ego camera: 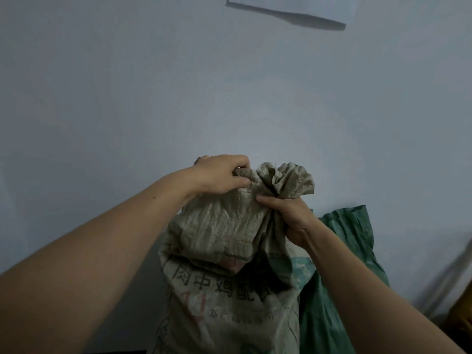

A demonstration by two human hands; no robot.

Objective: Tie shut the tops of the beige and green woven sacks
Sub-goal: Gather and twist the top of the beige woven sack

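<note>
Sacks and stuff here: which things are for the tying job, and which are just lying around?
For the job:
- beige sack, top bunched in both hands
- green sack behind it, untouched
- left hand
- right hand

Just lying about:
- white sheet on the wall
- yellowish thing at the right edge, unclear

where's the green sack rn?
Head view, lower right: the green sack stands behind and right of the beige sack, partly hidden by the right hand and forearm, against the wall.

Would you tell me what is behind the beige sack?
A green sack stands behind the beige sack, to its right, with a pale wall beyond. The green sack's lower part is covered.
</note>
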